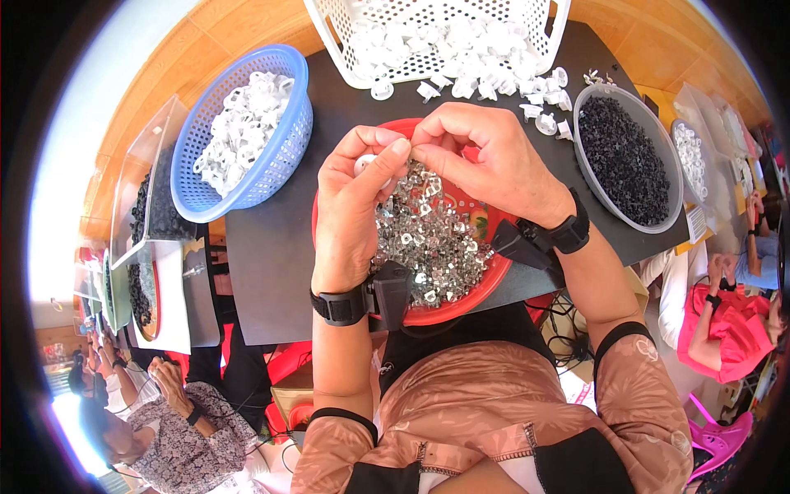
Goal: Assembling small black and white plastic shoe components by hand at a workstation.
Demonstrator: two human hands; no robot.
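Observation:
My left hand [352, 206] is closed, with a small white plastic part [363, 164] showing between its thumb and fingers. Against its thumb tip, the thumb and forefinger of my right hand [498, 156] are pinched together. Whatever the right fingertips hold is too small and covered to make out. Both hands are above the far part of a round red tray [496, 278]. Many small shiny metal pieces [432, 255] lie heaped in that tray, partly hidden by my left hand.
A blue basket [298, 136] of white plastic parts stands at left. Behind, a white basket [329, 45] holds more, with several loose caps [546, 123] before it on the dark table [271, 272]. A grey bowl [676, 193] of black pieces is at right. Co-workers sit on both sides.

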